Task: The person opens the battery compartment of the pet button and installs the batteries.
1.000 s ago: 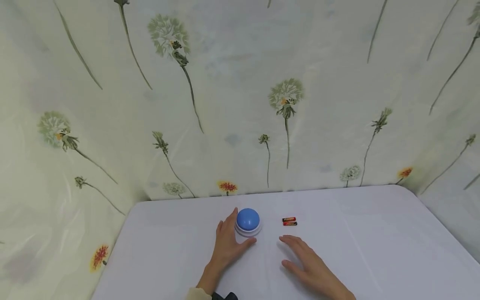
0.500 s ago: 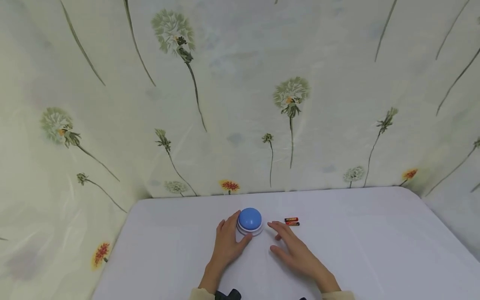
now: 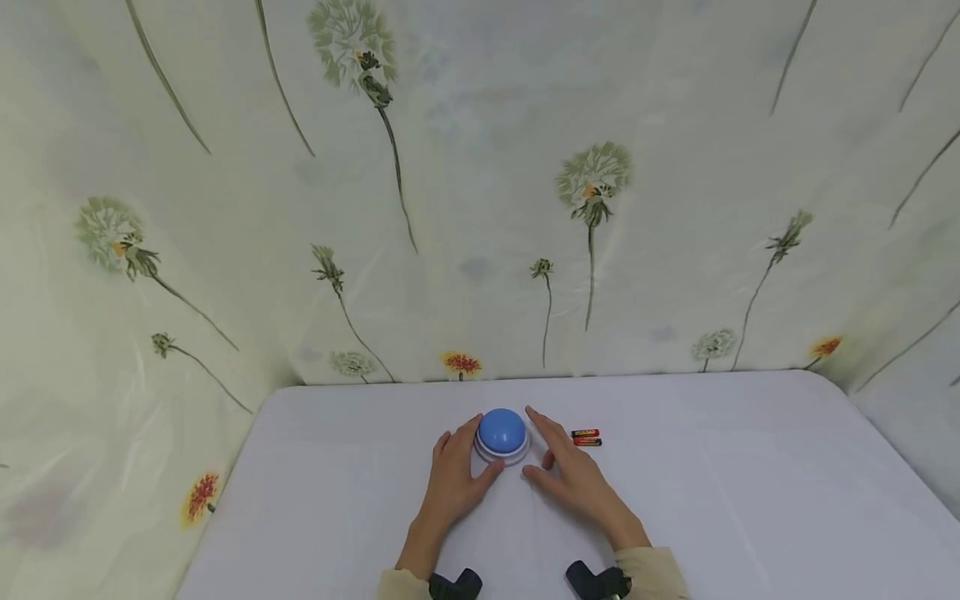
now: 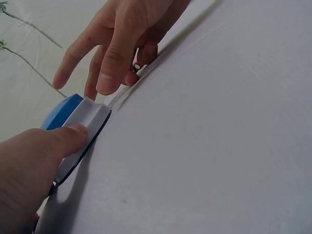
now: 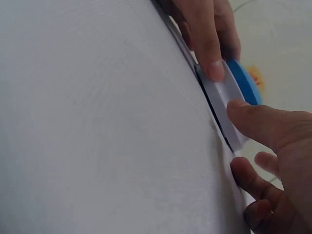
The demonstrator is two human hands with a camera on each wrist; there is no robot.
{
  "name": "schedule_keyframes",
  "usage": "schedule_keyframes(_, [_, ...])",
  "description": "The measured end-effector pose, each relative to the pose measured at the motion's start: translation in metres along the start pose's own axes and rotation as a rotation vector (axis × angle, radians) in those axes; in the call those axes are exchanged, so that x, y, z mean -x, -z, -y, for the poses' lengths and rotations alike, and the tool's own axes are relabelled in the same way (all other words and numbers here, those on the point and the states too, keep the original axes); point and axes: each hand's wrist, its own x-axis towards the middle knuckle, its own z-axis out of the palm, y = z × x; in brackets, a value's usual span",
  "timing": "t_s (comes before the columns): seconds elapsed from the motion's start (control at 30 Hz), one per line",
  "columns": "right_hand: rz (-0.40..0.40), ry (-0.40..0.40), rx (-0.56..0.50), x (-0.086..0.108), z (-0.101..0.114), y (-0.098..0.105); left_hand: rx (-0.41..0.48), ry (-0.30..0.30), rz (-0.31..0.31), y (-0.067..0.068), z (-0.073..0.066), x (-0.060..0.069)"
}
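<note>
A blue dome-topped push button (image 3: 502,430) with a round white base stands on the table in the head view. My left hand (image 3: 453,479) holds its left side, thumb at the near edge and fingers along the far left. In the left wrist view that thumb (image 4: 70,140) presses on the white base (image 4: 90,117). My right hand (image 3: 577,483) is at the right of the button, fingers spread and holding nothing. A small gap shows between its fingertips and the base in the head view; the right wrist view does not settle whether its thumb (image 5: 251,119) touches.
Two small red and black batteries (image 3: 587,437) lie side by side just right of my right hand. The white-covered table (image 3: 750,483) meets a flower-printed curtain (image 3: 465,208) at its back edge. Dark camera mounts (image 3: 597,580) sit at both wrists.
My right hand has moved left and away from me, from in front of the batteries to beside the button. My left hand stays at the button. The head view has shifted slightly.
</note>
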Motion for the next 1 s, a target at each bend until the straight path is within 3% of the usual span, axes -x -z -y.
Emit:
schedule_keyframes(0.33, [0.093,-0.173,-0.03,-0.003,0.007,-0.006,0.03,-0.059,-0.042,0.002,0.001,0.006])
schedule_keyframes(0.57, [0.013,-0.148,-0.033,-0.003,0.01,-0.011,0.055,-0.09,-0.086,0.002,0.005,0.007])
schedule_keyframes(0.7, [0.006,-0.146,-0.062,-0.003,0.011,-0.012,0.072,-0.084,-0.078,0.003,0.008,0.008])
schedule_keyframes(1.0, [0.018,-0.185,-0.199,-0.005,0.009,-0.008,0.289,-0.069,-0.057,0.004,0.011,0.004])
